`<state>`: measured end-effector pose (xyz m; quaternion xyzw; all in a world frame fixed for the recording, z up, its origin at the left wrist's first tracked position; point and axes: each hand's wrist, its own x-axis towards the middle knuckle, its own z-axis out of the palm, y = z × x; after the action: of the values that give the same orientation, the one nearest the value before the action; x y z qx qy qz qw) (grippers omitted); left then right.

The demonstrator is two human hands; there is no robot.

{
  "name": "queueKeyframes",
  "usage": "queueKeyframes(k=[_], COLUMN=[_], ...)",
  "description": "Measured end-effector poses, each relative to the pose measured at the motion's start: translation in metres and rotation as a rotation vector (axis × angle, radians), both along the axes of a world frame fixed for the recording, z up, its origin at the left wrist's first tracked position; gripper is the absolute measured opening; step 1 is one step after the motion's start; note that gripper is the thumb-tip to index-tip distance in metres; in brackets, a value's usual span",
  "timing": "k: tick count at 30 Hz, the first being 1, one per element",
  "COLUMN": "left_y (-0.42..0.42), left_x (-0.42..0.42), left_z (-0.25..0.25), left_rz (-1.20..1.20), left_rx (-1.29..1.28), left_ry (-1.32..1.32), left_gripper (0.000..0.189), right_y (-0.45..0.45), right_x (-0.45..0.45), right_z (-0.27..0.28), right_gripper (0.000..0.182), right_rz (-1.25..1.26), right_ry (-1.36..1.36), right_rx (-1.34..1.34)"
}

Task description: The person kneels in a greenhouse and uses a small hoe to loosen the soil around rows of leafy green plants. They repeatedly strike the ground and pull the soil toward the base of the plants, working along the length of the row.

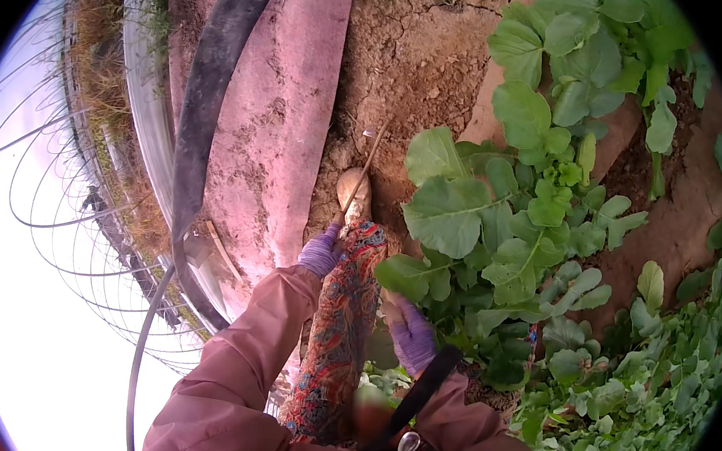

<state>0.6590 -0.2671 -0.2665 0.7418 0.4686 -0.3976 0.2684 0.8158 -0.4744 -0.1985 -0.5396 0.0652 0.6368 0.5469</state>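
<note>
My left hand [323,251], in a purple knit glove, is closed on a thin wooden stick [373,153] that slants up over the toe of my shoe [354,190]. Its lower end is hidden in the hand. My right hand [412,332], in a matching glove, is beside my patterned trouser leg [339,338], at the edge of leafy green plants [451,210]. Its fingertips are near a broad leaf [404,276]; whether they hold anything is unclear. A black strap [417,395] crosses near the right wrist.
Bare cracked soil [411,70] lies ahead of my shoe. On the left run a pink fabric sheet [281,105], a dark hose [202,105] and thin wire hoops [36,225]. A short wooden strip [224,251] lies on the sheet. Dense low greens [639,406] grow at lower right.
</note>
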Motion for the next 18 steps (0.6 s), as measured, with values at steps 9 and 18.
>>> queueKeyframes(k=[9,18], left_y=[0.077,-0.025], left_x=[0.226,0.074], left_z=[-0.048,-0.042], left_rz=[-0.245,-0.18], left_rx=[0.234,0.002], left_ry=[-0.426,-0.091], left_gripper=[0.058,0.059], right_y=[-0.002,-0.001], right_x=[-0.005,-0.007], right_z=[0.006,0.002], right_gripper=[0.028,0.029], right_rz=[-0.001,-0.023], right_ry=[0.091,0.108], right_rx=[-0.029,-0.016])
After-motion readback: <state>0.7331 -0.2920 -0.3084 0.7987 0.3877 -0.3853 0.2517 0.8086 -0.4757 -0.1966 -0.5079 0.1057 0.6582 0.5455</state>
